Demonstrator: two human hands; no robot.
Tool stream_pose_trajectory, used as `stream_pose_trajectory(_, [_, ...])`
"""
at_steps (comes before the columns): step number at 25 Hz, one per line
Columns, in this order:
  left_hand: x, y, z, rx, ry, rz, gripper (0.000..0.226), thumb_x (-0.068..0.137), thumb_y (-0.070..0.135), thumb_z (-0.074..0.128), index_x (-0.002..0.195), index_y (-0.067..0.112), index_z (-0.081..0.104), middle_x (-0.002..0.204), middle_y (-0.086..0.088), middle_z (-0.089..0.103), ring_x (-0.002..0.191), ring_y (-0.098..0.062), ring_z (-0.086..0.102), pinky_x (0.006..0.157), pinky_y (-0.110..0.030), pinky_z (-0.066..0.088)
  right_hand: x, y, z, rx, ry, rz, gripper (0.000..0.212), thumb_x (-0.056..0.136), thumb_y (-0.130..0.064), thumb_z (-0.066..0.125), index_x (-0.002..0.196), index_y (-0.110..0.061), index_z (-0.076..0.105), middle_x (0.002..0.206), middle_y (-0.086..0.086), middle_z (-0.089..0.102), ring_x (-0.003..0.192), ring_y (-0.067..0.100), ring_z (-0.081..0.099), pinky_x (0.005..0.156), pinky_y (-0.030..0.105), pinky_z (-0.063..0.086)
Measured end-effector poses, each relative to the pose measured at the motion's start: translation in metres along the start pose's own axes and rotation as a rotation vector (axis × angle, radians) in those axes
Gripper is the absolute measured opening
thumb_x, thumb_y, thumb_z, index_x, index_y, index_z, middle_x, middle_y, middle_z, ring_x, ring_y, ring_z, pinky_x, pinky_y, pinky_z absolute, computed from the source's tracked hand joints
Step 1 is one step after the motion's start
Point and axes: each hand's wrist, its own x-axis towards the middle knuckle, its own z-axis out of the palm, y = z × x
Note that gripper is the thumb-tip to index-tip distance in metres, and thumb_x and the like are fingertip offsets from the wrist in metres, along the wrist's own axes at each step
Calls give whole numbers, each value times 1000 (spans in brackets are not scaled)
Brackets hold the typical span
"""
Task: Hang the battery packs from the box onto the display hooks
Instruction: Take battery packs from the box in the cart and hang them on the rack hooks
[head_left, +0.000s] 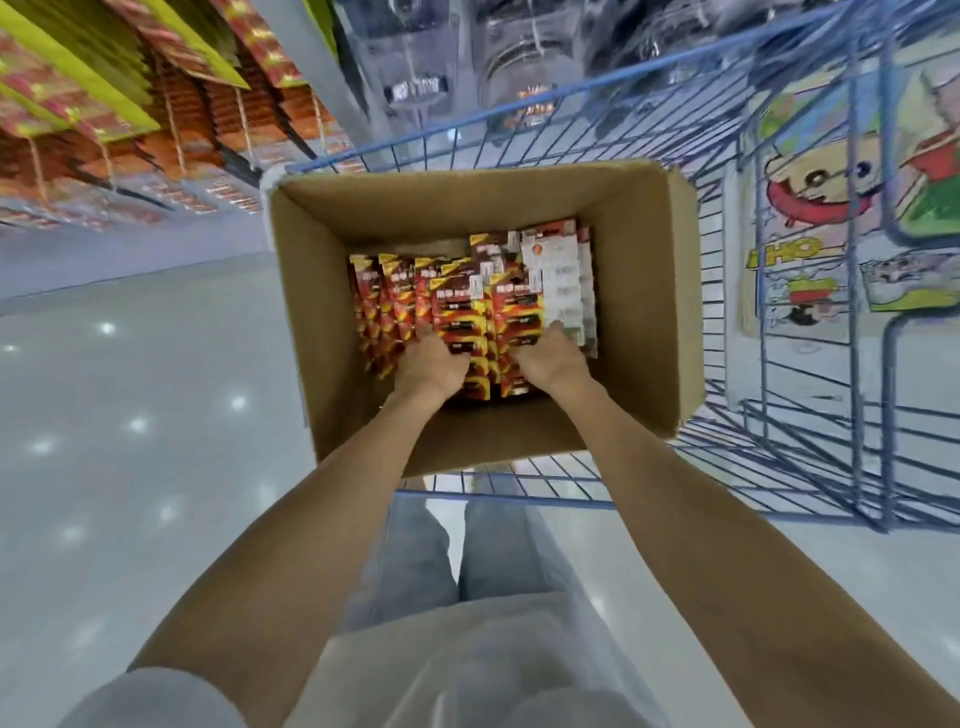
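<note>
An open cardboard box (311, 291) sits in a blue wire cart (519, 499) below me. Several red-and-yellow battery packs (457, 296) stand in rows inside it, with a white pack (561, 280) at the right. Both my hands reach down into the box. My left hand (434, 358) has its fingers curled into the red packs near the middle. My right hand (548, 353) grips the packs beside it, its fingertips touching the white pack's lower edge. The display hooks with hanging red packs (171, 130) are at the upper left.
The cart's blue wire walls (810, 322) rise on the right, with cartoon-printed goods (821, 197) behind them. A glossy white floor (130, 415) spreads to the left. Shelving with clear packaged items (519, 62) stands beyond the cart.
</note>
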Motion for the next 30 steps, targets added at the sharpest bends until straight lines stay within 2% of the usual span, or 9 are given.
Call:
stream_pose_trajectory(3, [24, -3, 17, -69, -9, -70, 84, 94, 45, 71, 156, 12, 25, 152, -14, 44, 138, -35, 48, 110, -46, 43, 18, -5, 13, 16, 8, 49, 66, 91, -40, 68, 142, -12, 37, 139, 12, 54, 126, 31, 55, 106, 42, 47])
stream_pose_trajectory(6, [38, -4, 34, -74, 22, -111, 89, 91, 49, 72, 155, 10, 23, 158, -17, 33, 146, -39, 37, 115, -50, 37, 30, -7, 25, -16, 34, 109, 76, 94, -37, 70, 148, -11, 24, 148, 17, 37, 134, 34, 46, 95, 38, 44])
stream_pose_trajectory(12, [42, -9, 40, -75, 160, -115, 91, 81, 50, 82, 151, 17, 35, 154, -13, 42, 145, -39, 35, 114, -54, 37, 33, 3, 38, -113, 177, 137, 91, 83, -49, 79, 147, -16, 23, 148, 18, 37, 138, 37, 39, 108, 51, 42])
stream_pose_trajectory(14, [44, -12, 40, -155, 185, -110, 83, 76, 47, 87, 143, 20, 46, 145, -10, 52, 138, -36, 46, 108, -52, 44, 35, 6, 35, -120, 195, 107, 73, 86, -48, 76, 141, -15, 42, 143, 16, 46, 136, 36, 43, 103, 47, 44])
stream_pose_trajectory(16, [43, -13, 37, -255, 190, -63, 58, 77, 35, 89, 127, 20, 63, 131, -7, 65, 127, -31, 59, 104, -45, 49, 36, 8, 33, 24, 184, -1, 36, 94, -34, 71, 122, -13, 63, 125, 12, 63, 123, 32, 57, 86, 36, 46])
stream_pose_trajectory(18, [36, -9, 29, -366, 150, -61, 36, 83, 20, 85, 115, 14, 70, 123, -7, 71, 121, -27, 63, 103, -40, 47, 33, 9, 27, 186, 127, -44, 19, 98, -22, 65, 115, -13, 67, 117, 8, 68, 117, 28, 61, 82, 31, 42])
stream_pose_trajectory(21, [16, -5, 14, -497, 129, -8, 34, 86, 10, 81, 117, 12, 68, 123, -8, 71, 122, -27, 62, 105, -40, 46, 18, 10, 13, 337, 55, -91, 15, 99, -11, 60, 112, -19, 63, 110, 2, 65, 117, 25, 60, 83, 28, 47])
stream_pose_trajectory(24, [-17, -5, -5, -647, 138, 30, 40, 87, 14, 80, 122, 22, 62, 121, -1, 68, 119, -23, 62, 108, -45, 48, -12, 10, -8, 498, 17, -149, 19, 97, -12, 65, 105, -29, 63, 115, 0, 70, 114, 24, 66, 97, 45, 56])
stream_pose_trajectory(30, [-108, -10, -66, -915, 24, 274, 45, 87, 8, 80, 125, 25, 65, 109, 3, 78, 97, -14, 77, 86, -39, 62, -107, 6, -63, 797, -230, -320, 33, 96, -4, 66, 125, -19, 65, 110, 4, 78, 98, 23, 77, 75, 37, 63])
